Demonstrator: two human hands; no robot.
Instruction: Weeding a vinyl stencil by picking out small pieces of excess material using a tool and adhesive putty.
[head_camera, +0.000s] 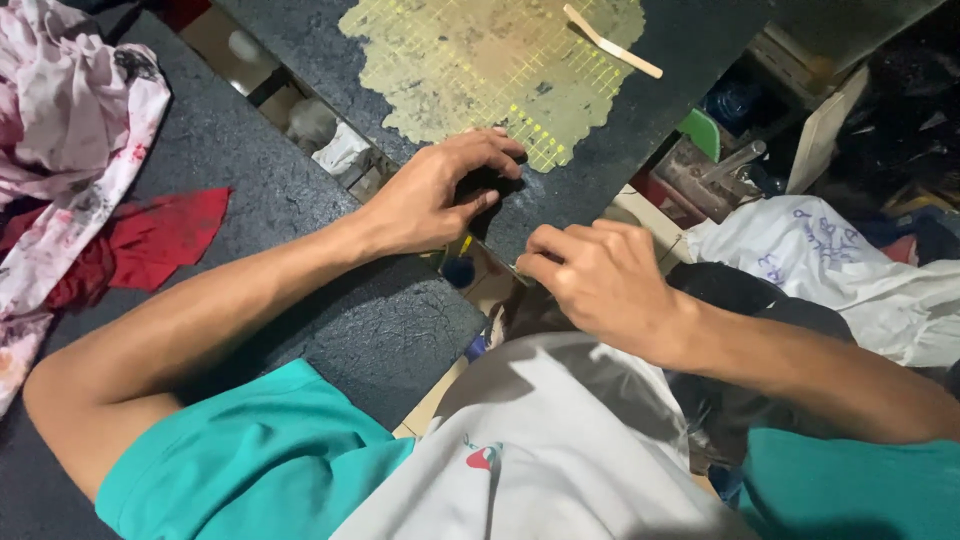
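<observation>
1. The left hand lies on the dark worktop near the middle of the view, fingers curled down onto a small dark piece at the lower edge of the worn yellow grid mat. Its grip is partly closed around that piece; whether it pinches or only presses cannot be told.

2. The right hand sits at about 4 o'clock from the left hand, close beside it, at the near edge of the dark board. Its grip is closed to a loose fist, thumb and forefinger pressed together at the board's edge; what they hold, if anything, is too small to make out.

3. The grid mat spreads from the left hand's fingertips toward 12 o'clock, its outline ragged and its lines worn.

4. A pale flat wooden stick lies at 1 o'clock from the left hand, on the mat's upper right edge, well apart from both hands.

5. White fabric is spread under the right wrist at 6 o'clock, with a small red and blue mark on it.

6. Floral pink cloth and a red cloth lie at 9 o'clock on the worktop, well apart from the hands.

7. A crumpled white bag lies at 3 o'clock, beyond the right forearm.

8. Both arms wear teal sleeves.
</observation>
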